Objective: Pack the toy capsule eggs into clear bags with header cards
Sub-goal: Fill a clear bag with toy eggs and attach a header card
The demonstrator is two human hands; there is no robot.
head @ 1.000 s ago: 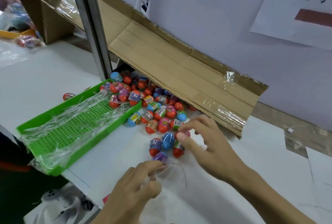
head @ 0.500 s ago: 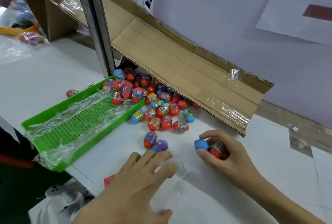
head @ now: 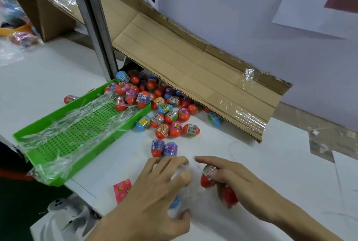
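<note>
Head view: my right hand [head: 238,180] is curling its grip around two capsule eggs [head: 208,177] at five o'clock on the table [head: 271,173]. My left hand [head: 155,188] is pinching the clear bag [head: 186,194], limp and slippery; the eggs look light, smooth, best cupped.

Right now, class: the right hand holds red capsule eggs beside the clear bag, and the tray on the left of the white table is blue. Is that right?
Not quite. The head view shows the tray is green, not blue. The rest stands: the right hand holds red capsule eggs beside the clear bag, and the tray sits on the left of the white table.
</note>
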